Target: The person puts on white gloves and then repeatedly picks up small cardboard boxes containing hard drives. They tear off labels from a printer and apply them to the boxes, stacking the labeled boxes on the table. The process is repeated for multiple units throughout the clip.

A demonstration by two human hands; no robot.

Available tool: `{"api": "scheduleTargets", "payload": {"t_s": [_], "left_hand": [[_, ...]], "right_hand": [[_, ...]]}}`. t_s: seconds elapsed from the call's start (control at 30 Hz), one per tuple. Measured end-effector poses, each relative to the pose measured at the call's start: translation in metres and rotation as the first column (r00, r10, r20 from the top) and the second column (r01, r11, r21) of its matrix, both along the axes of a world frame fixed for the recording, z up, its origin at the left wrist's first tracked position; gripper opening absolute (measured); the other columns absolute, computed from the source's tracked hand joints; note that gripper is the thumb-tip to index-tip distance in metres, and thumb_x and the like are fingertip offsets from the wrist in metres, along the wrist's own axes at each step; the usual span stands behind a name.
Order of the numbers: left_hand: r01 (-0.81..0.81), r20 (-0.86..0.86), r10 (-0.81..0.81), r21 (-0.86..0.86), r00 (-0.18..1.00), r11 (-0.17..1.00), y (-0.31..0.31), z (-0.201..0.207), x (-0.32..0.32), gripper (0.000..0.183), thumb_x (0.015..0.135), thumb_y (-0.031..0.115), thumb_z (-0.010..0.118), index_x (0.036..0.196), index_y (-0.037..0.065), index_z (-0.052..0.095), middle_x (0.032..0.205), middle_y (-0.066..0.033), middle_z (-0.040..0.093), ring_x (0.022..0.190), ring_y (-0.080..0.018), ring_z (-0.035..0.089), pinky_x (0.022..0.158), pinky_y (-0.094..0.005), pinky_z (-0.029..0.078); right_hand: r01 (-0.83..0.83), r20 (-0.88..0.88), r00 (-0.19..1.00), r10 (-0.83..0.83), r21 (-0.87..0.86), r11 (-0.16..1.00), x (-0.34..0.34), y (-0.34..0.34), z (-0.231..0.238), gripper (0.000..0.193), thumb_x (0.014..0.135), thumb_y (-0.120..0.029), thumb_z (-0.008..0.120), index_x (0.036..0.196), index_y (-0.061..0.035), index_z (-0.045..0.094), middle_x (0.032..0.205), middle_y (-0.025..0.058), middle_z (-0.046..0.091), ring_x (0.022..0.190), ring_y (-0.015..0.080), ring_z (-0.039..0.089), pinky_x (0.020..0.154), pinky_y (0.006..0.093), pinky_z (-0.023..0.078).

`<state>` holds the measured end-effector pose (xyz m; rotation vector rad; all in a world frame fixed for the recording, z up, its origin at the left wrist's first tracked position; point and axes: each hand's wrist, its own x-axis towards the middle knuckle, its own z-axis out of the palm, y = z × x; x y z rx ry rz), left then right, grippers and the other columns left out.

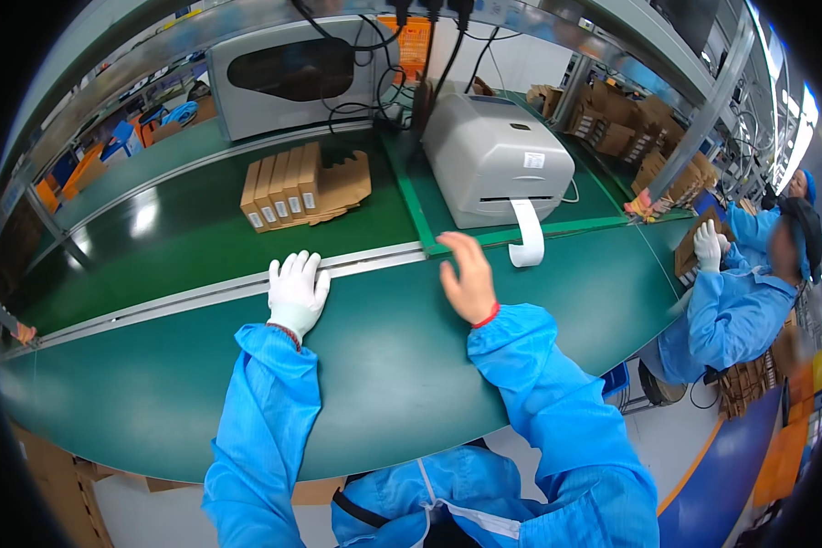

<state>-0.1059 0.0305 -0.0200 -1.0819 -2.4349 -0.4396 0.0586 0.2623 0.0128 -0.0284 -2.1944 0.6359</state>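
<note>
Over the smooth green desk [393, 393], our white-gloved left hand [296, 290], loosely spread, and bare right hand [471, 287], half-curled, are empty, the latter near the curling white paper strip [530, 236]

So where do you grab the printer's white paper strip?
Probably pinch the white paper strip by its curled loose end, from the near side: its other end is inside the printer, while the loose end sticks out toward you. The right hand is just left of it.
</note>
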Motion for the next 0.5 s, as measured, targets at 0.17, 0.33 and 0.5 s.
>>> {"api": "scheduleTargets", "payload": {"t_s": [0.17,0.33,0.5], "left_hand": [[0.095,-0.024,-0.094,0.04,0.995,0.995,0.0,0.007,0.046,0.033,0.083,0.026,0.052,0.108,0.005,0.055,0.114,-0.0135,0.053,0.111,-0.0291,0.045,0.099,-0.0465,0.028],[0.356,-0.121,-0.341,0.14,0.932,0.924,0.028,0.023,0.087,0.027,0.074,0.018,0.062,0.099,0.006,0.06,0.112,-0.0154,0.054,0.107,-0.0318,0.049,0.097,-0.0462,0.034],[0.446,-0.085,-0.438,0.153,0.895,0.882,0.059,0.022,0.112,0.027,0.074,0.017,0.063,0.099,0.007,0.06,0.115,-0.0162,0.053,0.109,-0.0326,0.049,0.097,-0.0473,0.034]], "right_hand": [[0.438,-0.272,0.865,-0.422,-0.004,0.899,0.032,0.079,0.016,0.031,0.072,-0.001,0.06,0.103,-0.0038,0.055,0.104,0.014,0.051,0.099,0.0318,0.048,0.087,0.0373,0.038],[0.361,0.129,0.918,-0.374,-0.658,0.66,0.026,0.153,0.009,0.023,0.08,-0.014,0.06,0.099,-0.0003,0.06,0.088,0.0098,0.062,0.079,0.0199,0.059,0.073,0.0295,0.045],[0.102,0.016,0.987,-0.157,-0.825,0.556,0.016,0.165,-0.013,0.02,0.079,-0.015,0.061,0.089,0.0019,0.065,0.08,0.0041,0.064,0.072,0.0107,0.056,0.066,0.0243,0.044]]}}
